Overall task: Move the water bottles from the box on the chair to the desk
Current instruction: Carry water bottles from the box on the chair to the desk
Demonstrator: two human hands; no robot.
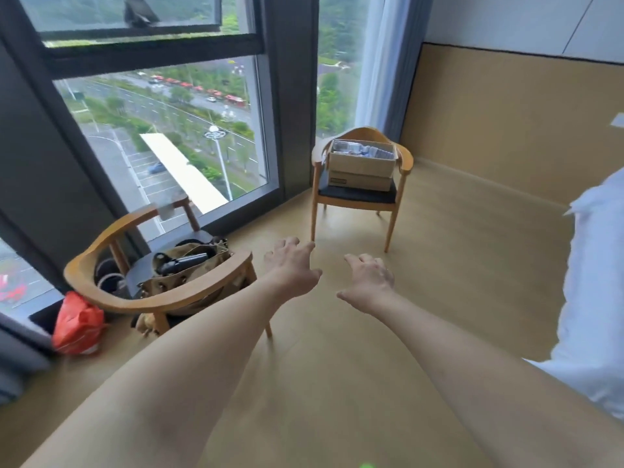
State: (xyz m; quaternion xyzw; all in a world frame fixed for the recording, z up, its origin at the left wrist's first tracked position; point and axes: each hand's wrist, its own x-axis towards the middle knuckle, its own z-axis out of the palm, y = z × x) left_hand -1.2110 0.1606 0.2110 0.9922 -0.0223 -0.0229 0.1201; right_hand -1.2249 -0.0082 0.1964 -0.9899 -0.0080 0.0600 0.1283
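An open cardboard box (361,172) sits on the dark seat of a wooden chair (403,162) in the far corner by the window. Clear water bottles (363,151) lie inside it, only their tops showing. My left hand (293,265) and my right hand (369,282) are stretched out in front of me above the floor, well short of that chair. Both hands hold nothing and their fingers are spread. No desk is in view.
A second wooden chair (158,295) stands near left, holding a tan bag (189,265) with dark items. An orange plastic bag (78,324) lies by the window. White bedding (594,298) fills the right edge. Bare wood floor (439,265) lies between me and the box.
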